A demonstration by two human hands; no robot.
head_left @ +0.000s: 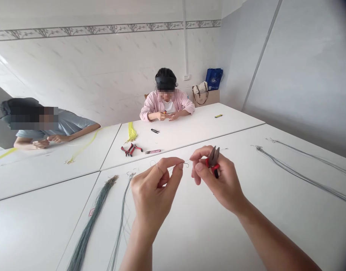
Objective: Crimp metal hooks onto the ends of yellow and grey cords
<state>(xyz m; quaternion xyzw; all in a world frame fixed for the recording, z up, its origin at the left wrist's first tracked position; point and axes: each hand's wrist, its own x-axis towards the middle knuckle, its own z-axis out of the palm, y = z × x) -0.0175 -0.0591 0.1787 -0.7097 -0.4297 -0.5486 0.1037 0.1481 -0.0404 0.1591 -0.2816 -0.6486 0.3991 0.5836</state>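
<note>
Between its thumb and forefinger, my left hand point(156, 186) pinches a small fish hook point(187, 165), whose bend sticks out to the right. A thin, pale line loops over the back of that hand. My right hand point(218, 177) is closed around small pliers with red handles point(213, 161), their dark jaws pointing up and slightly parted. Its forefinger and thumb are close to the hook, where a fine thread seems to run toward them. Left of my left hand lie a thick bundle of grey-green lines point(91, 226) and a thinner bundle of lines point(122, 210).
Across the table point(190, 244) a person in pink point(167, 101) works; another person in grey-blue point(74, 122) leans in at left. Beyond my hands are red-handled pliers point(131, 149), a pink tool point(153, 151), black snips point(155, 131) and yellow strands point(132, 131). More grey lines point(297, 172) lie right.
</note>
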